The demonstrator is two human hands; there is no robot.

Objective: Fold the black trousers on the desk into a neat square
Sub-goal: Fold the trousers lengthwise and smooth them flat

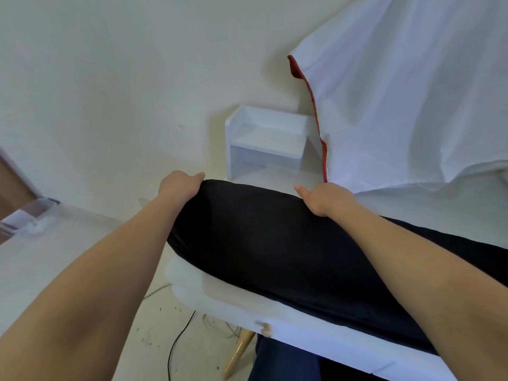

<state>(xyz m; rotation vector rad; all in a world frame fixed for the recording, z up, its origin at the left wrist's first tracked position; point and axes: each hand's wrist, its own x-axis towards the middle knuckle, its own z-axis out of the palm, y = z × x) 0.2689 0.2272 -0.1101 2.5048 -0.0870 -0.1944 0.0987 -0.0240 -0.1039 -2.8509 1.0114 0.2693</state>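
Note:
The black trousers point(275, 243) lie across the white desk point(302, 334), stretching from its left end to the right edge of the view. My left hand point(180, 184) grips the far left corner of the fabric, fingers curled under the edge. My right hand point(324, 198) pinches the far edge of the trousers about a forearm's length to the right. Both forearms reach over the cloth. The fabric bulges slightly between the hands.
A small white shelf unit point(266, 141) stands on the desk against the wall behind the trousers. A large white sheet with a red edge point(406, 92) hangs at the right. A cable point(178, 336) lies on the floor below, next to a wooden desk leg point(237, 353).

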